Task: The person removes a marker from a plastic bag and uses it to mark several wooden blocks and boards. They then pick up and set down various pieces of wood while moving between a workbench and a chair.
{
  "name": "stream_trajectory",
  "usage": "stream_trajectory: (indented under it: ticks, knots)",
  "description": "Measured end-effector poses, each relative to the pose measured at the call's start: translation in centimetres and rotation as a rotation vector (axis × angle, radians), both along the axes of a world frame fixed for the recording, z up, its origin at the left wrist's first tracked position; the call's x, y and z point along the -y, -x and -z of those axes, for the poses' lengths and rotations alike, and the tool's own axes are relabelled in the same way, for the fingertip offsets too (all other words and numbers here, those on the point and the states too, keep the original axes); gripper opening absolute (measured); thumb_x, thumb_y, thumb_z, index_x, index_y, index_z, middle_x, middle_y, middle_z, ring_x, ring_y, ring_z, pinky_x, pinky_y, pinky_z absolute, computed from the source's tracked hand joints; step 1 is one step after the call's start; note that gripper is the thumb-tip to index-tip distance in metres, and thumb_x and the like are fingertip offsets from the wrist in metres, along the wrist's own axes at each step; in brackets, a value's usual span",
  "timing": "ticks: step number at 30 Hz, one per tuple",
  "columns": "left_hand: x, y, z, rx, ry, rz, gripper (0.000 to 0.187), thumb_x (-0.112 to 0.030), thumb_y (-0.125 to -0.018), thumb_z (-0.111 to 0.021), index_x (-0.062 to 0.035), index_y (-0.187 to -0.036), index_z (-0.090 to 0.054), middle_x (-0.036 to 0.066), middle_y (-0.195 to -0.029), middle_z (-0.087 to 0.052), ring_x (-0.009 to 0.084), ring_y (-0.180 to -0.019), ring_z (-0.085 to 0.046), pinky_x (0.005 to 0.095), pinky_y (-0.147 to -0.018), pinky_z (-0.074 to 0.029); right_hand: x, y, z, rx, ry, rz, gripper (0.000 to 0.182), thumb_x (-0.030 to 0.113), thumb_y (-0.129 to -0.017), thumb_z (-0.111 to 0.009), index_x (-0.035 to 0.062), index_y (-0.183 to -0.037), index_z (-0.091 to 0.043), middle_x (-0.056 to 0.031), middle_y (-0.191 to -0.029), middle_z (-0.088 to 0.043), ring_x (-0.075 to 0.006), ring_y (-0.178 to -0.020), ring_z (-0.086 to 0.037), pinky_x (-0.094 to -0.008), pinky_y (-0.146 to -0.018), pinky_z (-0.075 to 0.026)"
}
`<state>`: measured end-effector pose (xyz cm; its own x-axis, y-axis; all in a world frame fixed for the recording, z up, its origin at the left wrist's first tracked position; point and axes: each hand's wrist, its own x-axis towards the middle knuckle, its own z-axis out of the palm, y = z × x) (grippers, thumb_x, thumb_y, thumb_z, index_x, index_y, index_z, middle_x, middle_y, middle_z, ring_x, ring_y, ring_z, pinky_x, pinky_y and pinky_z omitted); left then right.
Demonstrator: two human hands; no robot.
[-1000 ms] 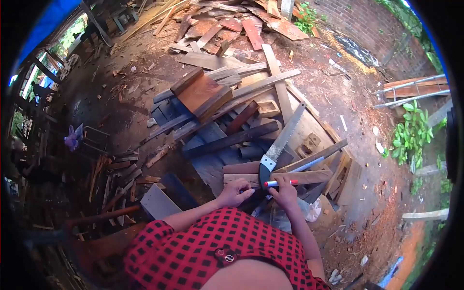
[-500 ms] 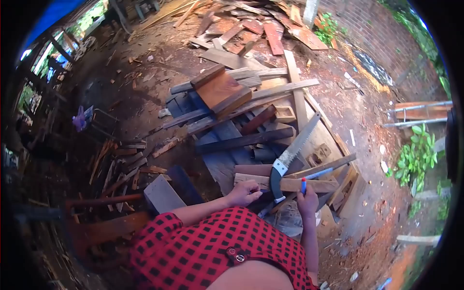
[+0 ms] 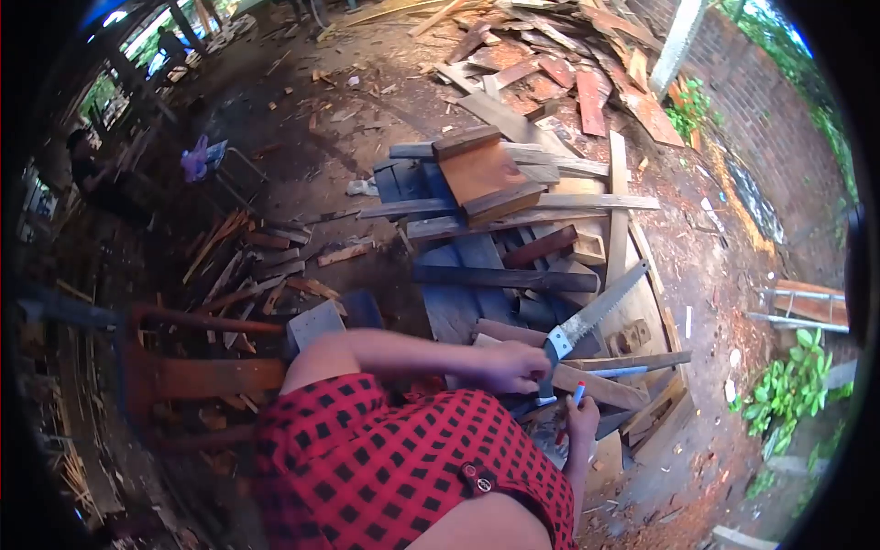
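Note:
In my right hand [image 3: 581,419] is a slim pen [image 3: 577,394] with a red end, standing upright between closed fingers. My left hand [image 3: 515,367] is curled beside the dark handle of a pruning saw [image 3: 587,318]; its fingers overlap the handle's edge, and what they pinch, if anything, is hidden. The saw's toothed blade points up and to the right across the wood pile. Under the saw lies a short wooden board [image 3: 603,387], partly covered by the handle and my left hand.
A brown wooden piece [image 3: 481,179] with raised sides rests on stacked planks ahead. A wooden chair [image 3: 220,374] stands at my left, near scattered offcuts [image 3: 266,266]. More boards [image 3: 587,101] lie at the back, and a leafy plant [image 3: 788,380] grows at right. Another person [image 3: 101,174] is at far left.
My left hand has moved right from the board to the saw handle. My right hand still holds the pen, now tilted. The view has shifted, so the pile appears further right.

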<state>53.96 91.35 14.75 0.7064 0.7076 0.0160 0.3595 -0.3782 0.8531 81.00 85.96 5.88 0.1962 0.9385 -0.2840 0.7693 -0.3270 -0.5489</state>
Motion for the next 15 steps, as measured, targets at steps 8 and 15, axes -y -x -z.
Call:
stream_trajectory:
  ticks: [8, 15]
  knots:
    - [-0.3, -12.7, -16.5, 0.151, -0.856, 0.943, 0.022, -0.024, -0.072, -0.062, -0.0047, -0.081, -0.063, 0.012, -0.078, -0.062, 0.0274, -0.073, -0.063, 0.0389, -0.060, -0.050, -4.8, 8.0, -4.8, 0.052, -0.038, -0.316, 0.034, 0.030, -0.080, -0.065, -0.0017, -0.090, -0.060, -0.0151, -0.071, -0.061, -0.0311, -0.066, -0.060, -0.0399, -0.064, -0.047]
    - [13.7, -29.9, -14.5, -0.045, -0.541, 0.741, 0.026, -0.023, -0.073, -0.063, -0.0039, -0.091, -0.059, 0.011, -0.086, -0.061, 0.0265, -0.080, -0.061, 0.0371, -0.066, -0.048, 7.1, 8.3, -8.4, 0.096, -0.162, -0.528, 0.033, 0.028, -0.082, -0.063, -0.0011, -0.097, -0.059, -0.0145, -0.074, -0.062, -0.0309, -0.068, -0.061, -0.0394, -0.065, -0.047]
